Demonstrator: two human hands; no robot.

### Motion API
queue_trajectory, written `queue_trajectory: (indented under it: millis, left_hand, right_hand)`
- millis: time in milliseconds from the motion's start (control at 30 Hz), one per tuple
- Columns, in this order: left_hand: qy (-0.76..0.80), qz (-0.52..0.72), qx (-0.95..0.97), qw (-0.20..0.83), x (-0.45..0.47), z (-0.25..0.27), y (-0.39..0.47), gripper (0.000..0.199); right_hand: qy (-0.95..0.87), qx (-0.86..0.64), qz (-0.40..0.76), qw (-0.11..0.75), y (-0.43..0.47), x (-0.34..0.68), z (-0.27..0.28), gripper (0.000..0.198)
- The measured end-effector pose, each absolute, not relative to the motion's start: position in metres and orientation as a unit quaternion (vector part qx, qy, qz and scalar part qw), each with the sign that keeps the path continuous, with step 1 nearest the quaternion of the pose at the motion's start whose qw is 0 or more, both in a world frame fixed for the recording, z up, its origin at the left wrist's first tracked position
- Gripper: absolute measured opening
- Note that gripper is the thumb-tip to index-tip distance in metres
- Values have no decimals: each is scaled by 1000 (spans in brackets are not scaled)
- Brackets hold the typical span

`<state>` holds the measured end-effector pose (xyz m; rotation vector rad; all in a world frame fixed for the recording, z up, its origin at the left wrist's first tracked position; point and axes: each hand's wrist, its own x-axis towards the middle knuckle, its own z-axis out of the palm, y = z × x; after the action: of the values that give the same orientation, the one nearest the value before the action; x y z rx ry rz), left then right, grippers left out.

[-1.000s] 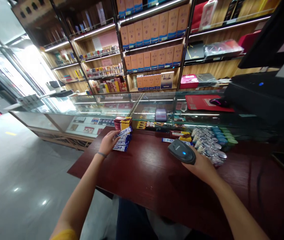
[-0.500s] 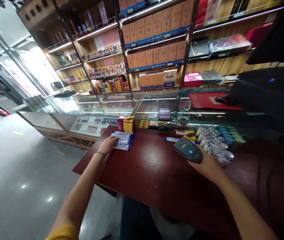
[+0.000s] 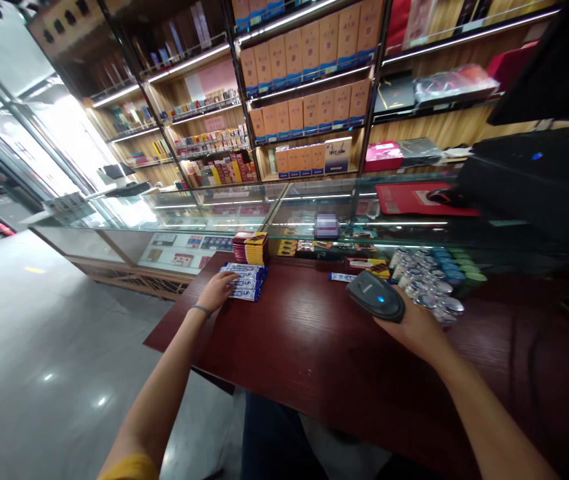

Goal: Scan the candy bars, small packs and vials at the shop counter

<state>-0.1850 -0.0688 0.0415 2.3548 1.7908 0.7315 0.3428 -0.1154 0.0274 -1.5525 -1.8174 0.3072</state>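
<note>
My left hand (image 3: pixel 216 292) lies at the left end of a neat pile of slim blue-and-white packets (image 3: pixel 248 283), fingers stretched over their ends and touching them. In my right hand (image 3: pixel 418 333) is a black barcode scanner (image 3: pixel 376 297) with a lit blue light, its head pointing left over the dark red-brown table (image 3: pixel 294 347). My fingers around its handle are mostly hidden beneath it. Behind the pile of packets stands a stack of yellow-and-maroon boxes (image 3: pixel 250 249). One more blue-and-white packet (image 3: pixel 340 277) lies beyond the scanner, partly covered by it.
Several silver-lidded jars (image 3: pixel 421 283), with blue and green containers (image 3: pixel 464 267), stand right of the scanner. A yellow-and-maroon box (image 3: pixel 375 268) lies beside them. Glass display counters (image 3: pixel 234 207) border the table's far side. A red mat (image 3: pixel 409 199) bears a mouse. A dark monitor (image 3: pixel 539 73) rises right.
The near packet under my left hand has moved in against the others, so the pile looks more even. My right hand keeps the scanner in nearly the same place. The view has shifted slightly.
</note>
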Motion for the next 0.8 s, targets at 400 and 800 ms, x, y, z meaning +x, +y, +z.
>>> queue_trajectory:
  millis: [400,800]
  left_hand:
    - [462,450,721,254,7,48,-56,36]
    - [424,383,757,317,161,-3,-22,45]
  right_hand:
    - [-639,-599,147,460,-114,358,45,64]
    - [-615,-614,133,476,-116,373,59,45]
